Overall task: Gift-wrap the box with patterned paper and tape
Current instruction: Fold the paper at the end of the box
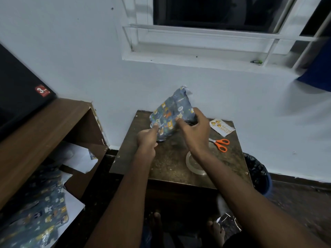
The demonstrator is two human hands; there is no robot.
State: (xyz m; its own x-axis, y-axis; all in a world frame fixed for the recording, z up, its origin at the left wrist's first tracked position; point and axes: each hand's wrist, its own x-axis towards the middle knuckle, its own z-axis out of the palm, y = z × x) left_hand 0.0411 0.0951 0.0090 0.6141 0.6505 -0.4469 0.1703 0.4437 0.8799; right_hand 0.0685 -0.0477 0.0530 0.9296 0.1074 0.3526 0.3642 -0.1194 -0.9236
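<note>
Box, already covered in patterned paper, stands tilted on the back part of the small table, propped between both hands: left hand pinches the paper at its lower left corner, right hand curls around its right side with fingertips on the front face. Risk, as I judge it: the far top end looks ragged and loose, so the flap may spring open or tear if either hold slackens before tape goes on. Tape roll and scissors lie near, right of the box.
</note>
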